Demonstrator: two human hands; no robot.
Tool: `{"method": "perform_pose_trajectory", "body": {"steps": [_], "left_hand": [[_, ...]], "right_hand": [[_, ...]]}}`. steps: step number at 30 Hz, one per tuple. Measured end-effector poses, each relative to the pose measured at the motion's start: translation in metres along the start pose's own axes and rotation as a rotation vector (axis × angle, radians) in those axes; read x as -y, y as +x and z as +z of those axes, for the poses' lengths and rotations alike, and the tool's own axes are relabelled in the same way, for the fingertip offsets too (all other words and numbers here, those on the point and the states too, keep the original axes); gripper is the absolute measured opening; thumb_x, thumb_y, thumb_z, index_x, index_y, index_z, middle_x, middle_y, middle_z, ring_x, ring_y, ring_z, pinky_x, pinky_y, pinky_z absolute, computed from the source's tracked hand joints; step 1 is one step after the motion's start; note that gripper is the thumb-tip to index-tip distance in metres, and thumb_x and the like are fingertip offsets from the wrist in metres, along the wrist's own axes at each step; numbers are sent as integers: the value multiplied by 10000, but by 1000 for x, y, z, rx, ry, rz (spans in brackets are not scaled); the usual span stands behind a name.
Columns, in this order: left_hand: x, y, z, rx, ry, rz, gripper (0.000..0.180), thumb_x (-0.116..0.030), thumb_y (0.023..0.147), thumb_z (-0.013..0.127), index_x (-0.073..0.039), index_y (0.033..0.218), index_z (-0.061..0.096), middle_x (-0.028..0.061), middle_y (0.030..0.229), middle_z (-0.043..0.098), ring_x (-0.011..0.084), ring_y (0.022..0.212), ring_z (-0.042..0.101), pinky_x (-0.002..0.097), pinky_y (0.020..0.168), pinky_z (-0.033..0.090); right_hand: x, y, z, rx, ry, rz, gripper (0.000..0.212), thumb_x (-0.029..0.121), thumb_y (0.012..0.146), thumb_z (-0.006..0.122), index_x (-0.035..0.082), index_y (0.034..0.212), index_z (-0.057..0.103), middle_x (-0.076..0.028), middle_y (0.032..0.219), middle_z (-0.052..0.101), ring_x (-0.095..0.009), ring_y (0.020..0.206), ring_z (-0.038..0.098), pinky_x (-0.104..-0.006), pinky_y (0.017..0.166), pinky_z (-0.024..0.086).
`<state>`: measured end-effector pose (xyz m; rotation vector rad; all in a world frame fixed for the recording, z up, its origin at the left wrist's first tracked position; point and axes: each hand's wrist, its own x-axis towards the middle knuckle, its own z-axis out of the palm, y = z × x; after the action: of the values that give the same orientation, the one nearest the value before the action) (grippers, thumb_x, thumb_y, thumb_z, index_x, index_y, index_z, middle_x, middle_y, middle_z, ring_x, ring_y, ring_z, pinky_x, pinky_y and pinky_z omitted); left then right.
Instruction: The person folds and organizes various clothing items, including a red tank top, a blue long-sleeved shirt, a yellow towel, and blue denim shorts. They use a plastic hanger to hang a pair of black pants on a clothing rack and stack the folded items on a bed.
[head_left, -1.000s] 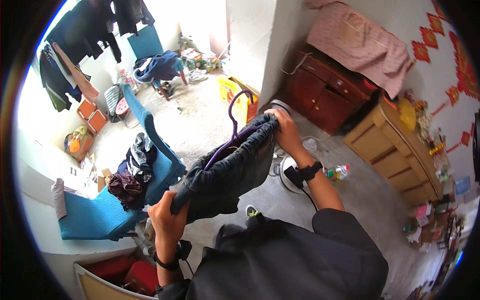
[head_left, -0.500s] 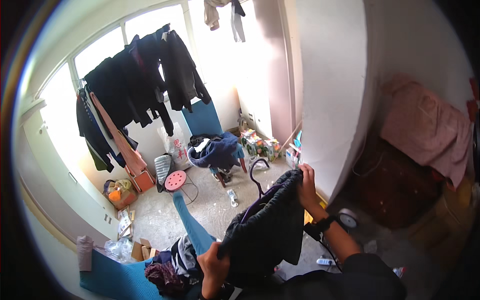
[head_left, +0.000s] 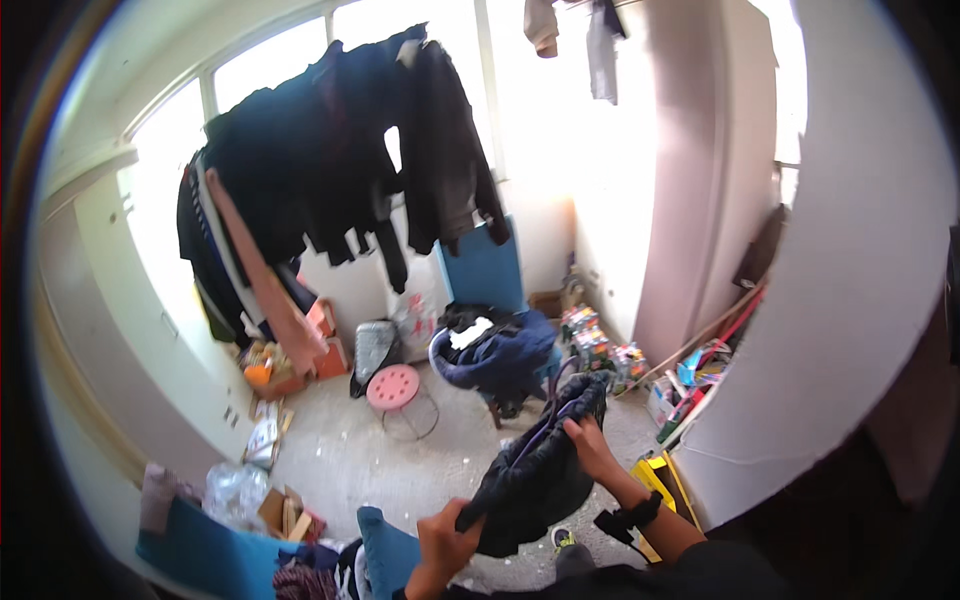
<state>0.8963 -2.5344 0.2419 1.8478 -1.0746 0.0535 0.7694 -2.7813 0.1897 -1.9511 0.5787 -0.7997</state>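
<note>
Right hand (head_left: 590, 447): fingers curled shut on the upper edge of a dark garment (head_left: 535, 480), next to a purple hanger (head_left: 552, 400) whose hook rises just above the knuckles. A black strap circles the wrist below it.

Left hand (head_left: 445, 538): closed in a fist on the lower end of the same garment, lower than the right hand and to its left. The garment hangs bunched between the two hands, tilted from upper right down to lower left, in front of the person's chest.

Just beyond the right hand: a chair heaped with navy clothing (head_left: 495, 355), a blue board (head_left: 482, 270) upright behind it.

Left of that heap: a pink round stool (head_left: 393, 386) on the pale floor, a grey bag (head_left: 373, 345) behind it.

Right of the right hand: a yellow object (head_left: 655, 480) on the floor against a white wall (head_left: 850, 300), with sticks and colourful packages leaning nearby.

Below and left of the left hand: a blue chair (head_left: 215, 560) with clothes piled beside it, and cardboard scraps (head_left: 285, 510).

Far above both hands: dark jackets and shirts (head_left: 340, 170) hung on a line across a bright window.
</note>
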Motion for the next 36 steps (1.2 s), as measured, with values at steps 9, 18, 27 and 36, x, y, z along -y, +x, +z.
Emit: {"method": "perform_pose_trajectory", "body": {"steps": [9, 18, 27, 36], "left_hand": [[53, 135, -3, -151, 279, 70, 150, -157, 682, 689, -89, 800, 626, 97, 577, 583, 277, 496, 586, 329, 446, 443], [146, 221, -22, -181, 338, -17, 171, -153, 679, 689, -84, 829, 645, 104, 606, 594, 287, 521, 591, 341, 463, 451], [166, 396, 22, 184, 111, 216, 180, -154, 674, 698, -90, 838, 660, 110, 640, 617, 274, 557, 614, 324, 497, 473], [55, 562, 154, -11, 284, 525, 402, -136, 684, 665, -73, 1075, 598, 122, 654, 609, 263, 520, 591, 344, 453, 439]], "right_hand": [[-19, 231, 74, 397, 374, -39, 564, 304, 829, 619, -36, 1220, 397, -161, 1215, 428, -265, 1159, 382, -336, 1011, 263], [-15, 341, 203, 335, 639, -48, 680, 209, 742, 716, -27, 1254, 335, -118, 1191, 424, -216, 1096, 429, -318, 964, 332], [-35, 428, 143, -370, 769, 40, 443, 113, 775, 647, -23, 1138, 432, -65, 1011, 525, -160, 929, 508, -283, 845, 414], [-73, 602, -47, -368, 410, -118, 339, 178, 718, 617, -74, 930, 537, -126, 810, 597, -196, 792, 560, -316, 736, 449]]}}
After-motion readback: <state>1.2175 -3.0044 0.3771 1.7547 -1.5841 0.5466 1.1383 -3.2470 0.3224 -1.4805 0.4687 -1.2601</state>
